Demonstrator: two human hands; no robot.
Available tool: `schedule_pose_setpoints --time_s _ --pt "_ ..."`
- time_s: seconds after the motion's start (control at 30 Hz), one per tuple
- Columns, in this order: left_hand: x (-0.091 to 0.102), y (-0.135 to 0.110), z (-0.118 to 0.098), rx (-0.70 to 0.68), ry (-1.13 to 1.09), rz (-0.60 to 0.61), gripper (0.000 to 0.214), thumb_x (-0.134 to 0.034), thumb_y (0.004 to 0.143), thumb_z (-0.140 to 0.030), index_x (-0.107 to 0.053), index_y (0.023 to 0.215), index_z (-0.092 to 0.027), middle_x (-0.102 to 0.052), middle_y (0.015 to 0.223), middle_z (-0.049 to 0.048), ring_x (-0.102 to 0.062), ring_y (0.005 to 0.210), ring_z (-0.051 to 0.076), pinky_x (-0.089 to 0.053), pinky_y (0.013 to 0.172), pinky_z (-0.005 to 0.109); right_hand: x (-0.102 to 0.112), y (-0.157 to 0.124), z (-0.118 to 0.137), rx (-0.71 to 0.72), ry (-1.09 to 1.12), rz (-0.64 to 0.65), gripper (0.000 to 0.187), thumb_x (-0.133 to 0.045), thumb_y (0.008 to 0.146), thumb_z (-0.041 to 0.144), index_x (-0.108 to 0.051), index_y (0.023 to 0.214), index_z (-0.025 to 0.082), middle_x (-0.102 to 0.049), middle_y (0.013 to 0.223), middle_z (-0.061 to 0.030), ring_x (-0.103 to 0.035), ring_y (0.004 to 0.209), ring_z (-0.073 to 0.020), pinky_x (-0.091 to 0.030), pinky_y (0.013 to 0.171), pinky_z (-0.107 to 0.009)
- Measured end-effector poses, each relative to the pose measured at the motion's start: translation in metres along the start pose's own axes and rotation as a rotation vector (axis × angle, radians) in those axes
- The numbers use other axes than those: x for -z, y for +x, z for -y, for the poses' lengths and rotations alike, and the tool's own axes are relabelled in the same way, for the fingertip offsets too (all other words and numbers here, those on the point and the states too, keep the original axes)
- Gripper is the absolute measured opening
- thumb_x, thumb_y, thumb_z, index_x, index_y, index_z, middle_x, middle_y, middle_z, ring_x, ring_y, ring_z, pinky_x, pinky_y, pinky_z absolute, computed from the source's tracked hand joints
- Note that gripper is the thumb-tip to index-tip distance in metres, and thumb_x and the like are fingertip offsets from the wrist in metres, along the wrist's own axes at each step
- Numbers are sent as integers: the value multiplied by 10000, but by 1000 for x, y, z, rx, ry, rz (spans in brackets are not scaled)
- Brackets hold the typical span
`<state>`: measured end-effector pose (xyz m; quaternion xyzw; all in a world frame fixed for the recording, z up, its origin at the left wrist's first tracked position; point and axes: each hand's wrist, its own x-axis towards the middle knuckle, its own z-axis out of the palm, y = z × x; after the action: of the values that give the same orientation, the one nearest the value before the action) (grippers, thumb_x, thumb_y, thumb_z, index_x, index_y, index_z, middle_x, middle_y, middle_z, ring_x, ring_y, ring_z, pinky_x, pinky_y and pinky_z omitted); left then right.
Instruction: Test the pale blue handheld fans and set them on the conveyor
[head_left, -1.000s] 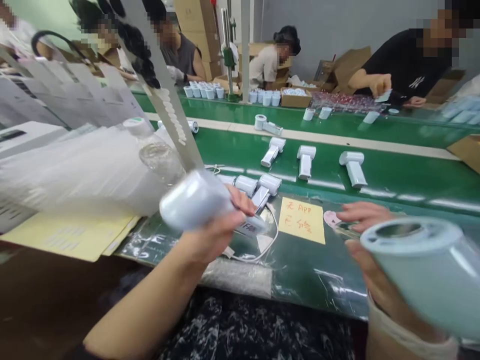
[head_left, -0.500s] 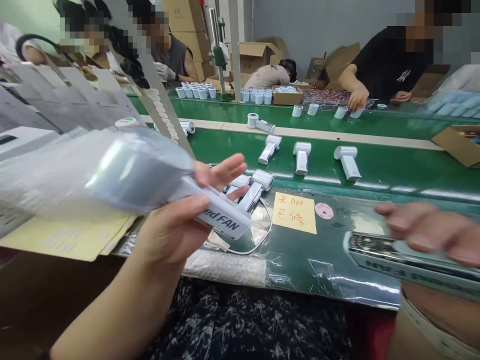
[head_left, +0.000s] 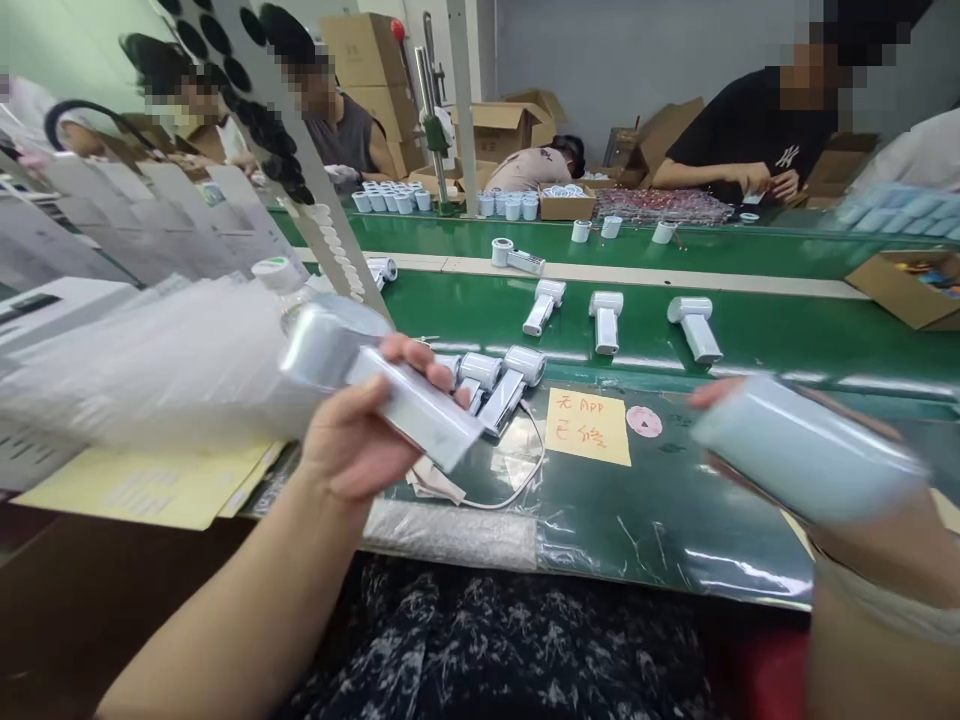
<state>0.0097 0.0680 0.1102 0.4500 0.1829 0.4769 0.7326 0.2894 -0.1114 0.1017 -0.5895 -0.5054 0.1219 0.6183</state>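
Observation:
My left hand (head_left: 360, 430) is wrapped round the handle of a white handheld fan (head_left: 330, 340), its round head pointing up and left. In my right hand (head_left: 720, 395) is a second handheld fan (head_left: 810, 450), blurred by motion, its broad pale head toward me and most of the fingers hidden behind it. Between the hands, several white handheld fans (head_left: 514, 385) lie at the near edge of the green belt, a white cable (head_left: 529, 480) beside them. A yellow note (head_left: 589, 428) with handwriting and a round pink sticker (head_left: 644, 422) are on the bench top.
More fans (head_left: 606, 320) stand spaced out on the green belt (head_left: 787, 340). Clear plastic bags (head_left: 165, 370) are piled at the left by a slanted post (head_left: 300, 180). Bubble wrap (head_left: 457, 535) lines the front edge. Co-workers (head_left: 750, 140) sit across, and a cardboard box (head_left: 900, 290) stands right.
The left fan has turned over, hiding its lettering, and its head has moved right. The right fan has rotated from its side to show its broad head. Across the belt, a co-worker's hand has drawn back with a cup.

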Motion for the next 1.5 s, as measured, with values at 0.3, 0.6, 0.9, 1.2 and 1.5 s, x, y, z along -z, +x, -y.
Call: schedule_pose_setpoints --time_s 0.3,0.6,0.9,1.2,1.5 --pt "-43 1 20 231 -279 5 396 -824 578 -76 -666 920 -198 -623 756 -37 -622 688 109 -589 763 299 -27 3 1 -188 322 46 243 -792 750 427 -655 863 260 -692 722 6 -650 684 -206 -562 671 -392" --pt "-49 58 46 325 -97 -194 337 -509 962 -419 -674 934 -127 -713 847 74 -675 655 154 -592 566 261 89 8 -119 -512 -1087 -10 182 -689 707 352 -643 816 213 -718 807 -116 -665 830 -351 -480 719 -432" --pt "-37 55 85 648 -44 -192 342 -464 972 -348 -702 940 -105 -722 769 124 -682 606 185 -591 556 282 142 23 -141 -382 -1299 -350 391 -497 807 209 -656 1125 48 -528 1306 -313 -420 1305 -447 -320 1040 -597" --pt "-21 55 91 686 40 -13 431 -795 741 -372 -645 1090 -166 -750 1046 116 -720 924 261 -576 831 361 36 143 -210 -539 -1120 -139 310 -612 949 366 -621 1205 192 -585 1327 -101 -595 1149 -258 -500 963 -485" --pt "-16 56 96 397 413 -77 366 -802 706 -423 -685 987 -220 -733 1046 80 -621 1101 307 -476 943 400 -58 142 -199 -541 -1084 -2 424 -632 886 477 -650 1166 160 -566 1320 -159 -529 1211 -334 -442 983 -539"
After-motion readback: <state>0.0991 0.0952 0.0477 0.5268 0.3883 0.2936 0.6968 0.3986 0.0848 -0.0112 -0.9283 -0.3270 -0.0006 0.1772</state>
